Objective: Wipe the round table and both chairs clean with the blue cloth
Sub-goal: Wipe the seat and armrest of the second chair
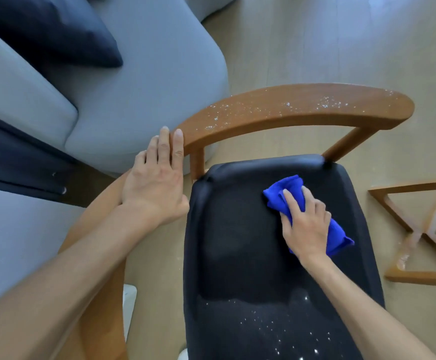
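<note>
Two hands: both over one chair, seen from above.
Right hand (306, 224): fingers curled down over the bunched blue cloth (295, 196), pressing it on the seat.
Left hand (157, 183): flat, fingers straight, holding nothing; fingertips lie against the left end of the backrest rail, cannot tell if they actually press it.
Blue cloth: on the black seat (237, 242), far right part, near the back edge; one end sticks out past the wrist.
Chair: wooden curved backrest rail (297, 107) dotted with white crumbs along the top; seat looks clear in the middle, white specks (271, 326) bunched at the near end.
Stage (judgement): seat about half wiped, rail not yet done; second chair and round tabletop not in view, so cannot tell their state.
Risk 1: wiping toward the near edge would push specks off onto the floor (315, 35) rather than lift them; the cloth is wadded, so it has little flat face to trap them.
Risk 2: wiping the rail later would drop crumbs onto the cleaned seat; the rail hangs right above the seat's back edge.
Risk 3: chair may slide on smooth flooring if the left hand does not steady it.
Nearby: grey sofa (133, 87) with dark cushion (56, 29) on the left; wooden cross frame (419, 229) on the floor at right, dusty.
</note>
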`<move>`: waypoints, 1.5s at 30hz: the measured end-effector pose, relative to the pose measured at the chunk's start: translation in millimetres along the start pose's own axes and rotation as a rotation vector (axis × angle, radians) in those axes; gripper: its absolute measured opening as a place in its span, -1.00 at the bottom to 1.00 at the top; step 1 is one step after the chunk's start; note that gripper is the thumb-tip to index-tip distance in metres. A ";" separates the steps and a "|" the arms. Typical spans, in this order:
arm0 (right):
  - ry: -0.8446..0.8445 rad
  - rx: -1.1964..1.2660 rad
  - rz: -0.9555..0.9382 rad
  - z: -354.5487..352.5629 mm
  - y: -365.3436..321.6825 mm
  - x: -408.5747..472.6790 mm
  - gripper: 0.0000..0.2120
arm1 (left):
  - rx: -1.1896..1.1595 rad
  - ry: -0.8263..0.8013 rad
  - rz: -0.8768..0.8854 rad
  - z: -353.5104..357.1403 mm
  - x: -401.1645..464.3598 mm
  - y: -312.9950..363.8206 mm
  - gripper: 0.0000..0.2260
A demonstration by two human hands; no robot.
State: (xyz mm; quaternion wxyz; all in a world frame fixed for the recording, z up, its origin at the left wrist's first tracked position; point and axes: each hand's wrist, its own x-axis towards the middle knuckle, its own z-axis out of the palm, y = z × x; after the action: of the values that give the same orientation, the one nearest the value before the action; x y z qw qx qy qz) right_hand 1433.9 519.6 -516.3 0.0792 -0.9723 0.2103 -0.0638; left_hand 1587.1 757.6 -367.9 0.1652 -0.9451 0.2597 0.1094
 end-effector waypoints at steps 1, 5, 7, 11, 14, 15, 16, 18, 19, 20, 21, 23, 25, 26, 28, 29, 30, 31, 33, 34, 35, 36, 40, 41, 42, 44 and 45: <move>0.004 -0.003 -0.064 0.3 -5.1 -19.3 -0.56 | -0.017 -0.005 -0.006 -0.1 -0.2 -0.2 -0.15; -0.030 0.012 -0.166 -3.2 -16.7 -80.2 -0.56 | -0.176 -0.019 -0.015 -5.3 0.4 -0.4 -0.24; -0.065 0.017 -0.181 -9.1 -19.4 -98.2 -0.58 | -0.263 -0.029 -0.014 -8.6 -5.6 -6.0 -0.29; -0.099 0.010 -0.272 -26.7 -15.3 -119.4 -0.63 | -0.202 -0.026 -0.006 -5.2 -40.7 -29.6 -0.36; -0.145 0.018 -0.310 -36.2 -10.2 -133.0 -0.48 | -0.173 -0.017 -0.009 -4.1 -59.5 -37.2 -0.37; -0.163 0.016 -0.331 -40.0 -7.4 -136.3 -0.44 | -0.174 -0.015 -0.007 -4.4 -61.3 -37.0 -0.37; -0.174 0.012 -0.360 -44.3 -3.6 -139.2 -0.42 | -0.168 -0.012 0.001 -4.6 -62.1 -36.4 -0.37; -0.180 -0.013 -0.407 -50.1 7.3 -146.2 -0.42 | -0.142 -0.012 0.036 -3.7 -61.8 -35.8 -0.38; -0.179 -0.027 -0.419 -51.3 12.8 -149.7 -0.45 | -0.130 -0.014 0.050 -2.5 -61.2 -36.4 -0.38; -0.170 -0.036 -0.426 -50.9 17.1 -153.2 -0.52 | -0.120 -0.016 0.057 -1.1 -60.6 -37.3 -0.37; -0.159 -0.047 -0.421 -49.1 19.7 -156.2 -0.59 | -0.113 -0.018 0.060 0.3 -60.2 -37.8 -0.37; -0.162 -0.058 -0.371 -42.8 19.5 -157.0 -0.58 | -0.117 -0.018 0.063 2.1 -59.7 -37.7 -0.36; -0.144 -0.070 -0.351 -33.9 18.3 -152.3 -0.57 | -0.143 -0.013 0.061 3.9 -58.9 -37.7 -0.34; -0.124 -0.073 -0.361 -30.0 18.2 -149.7 -0.58 | -0.156 -0.013 0.061 4.1 -58.5 -37.9 -0.33; -0.092 -0.056 -0.381 -23.7 19.5 -142.1 -0.60 | -0.169 -0.020 0.057 3.9 -59.0 -37.8 -0.31; -0.073 -0.045 -0.376 -21.1 19.3 -134.7 -0.56 | -0.173 -0.016 0.052 3.9 -58.9 -37.7 -0.31; -0.052 -0.037 -0.348 -18.2 16.5 -122.6 -0.49 | -0.174 -0.011 0.047 4.0 -58.9 -37.8 -0.31; -0.039 -0.033 -0.296 -14.3 9.8 -104.9 -0.45 | -0.176 -0.009 0.044 3.7 -59.2 -37.9 -0.31; -0.039 -0.012 -0.151 -5.3 -15.3 -58.5 -0.46 | -0.181 -0.013 0.048 2.3 -60.2 -38.0 -0.32; -0.052 0.003 -0.078 -0.5 -29.8 -33.6 -0.49 | -0.184 -0.008 0.048 1.8 -60.1 -37.7 -0.33; -0.087 0.009 -0.026 5.1 -43.4 -12.2 -0.51 | -0.185 0.002 0.048 1.5 -59.5 -37.7 -0.34; -0.116 0.002 -0.008 10.4 -55.0 0.7 -0.53 | -0.182 0.010 0.051 1.3 -59.0 -37.3 -0.35; -0.074 0.061 -0.335 10.6 -78.4 -35.3 -0.58 | -0.203 0.026 0.054 -0.7 -57.3 -33.7 -0.37; -0.074 0.096 -0.457 8.3 -78.0 -60.0 -0.58 | -0.221 0.027 0.053 -1.6 -57.1 -33.5 -0.37; -0.100 0.135 -0.560 7.1 -75.5 -87.4 -0.56 | -0.234 0.029 0.056 -2.4 -57.2 -33.6 -0.38; -0.207 0.203 -0.742 1.0 -65.3 -144.3 -0.49 | -0.234 0.037 0.063 -2.8 -58.4 -34.5 -0.39; -0.274 0.212 -0.842 -3.7 -55.6 -170.5 -0.47 | -0.230 0.043 0.062 -2.7 -60.2 -35.0 -0.40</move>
State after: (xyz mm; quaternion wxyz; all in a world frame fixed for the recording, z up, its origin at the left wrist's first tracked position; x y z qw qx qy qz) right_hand 1301.5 640.6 -518.1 0.1724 -0.9591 -0.2237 0.0177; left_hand 1555.3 812.3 -338.8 0.0466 -0.9515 0.2780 0.1234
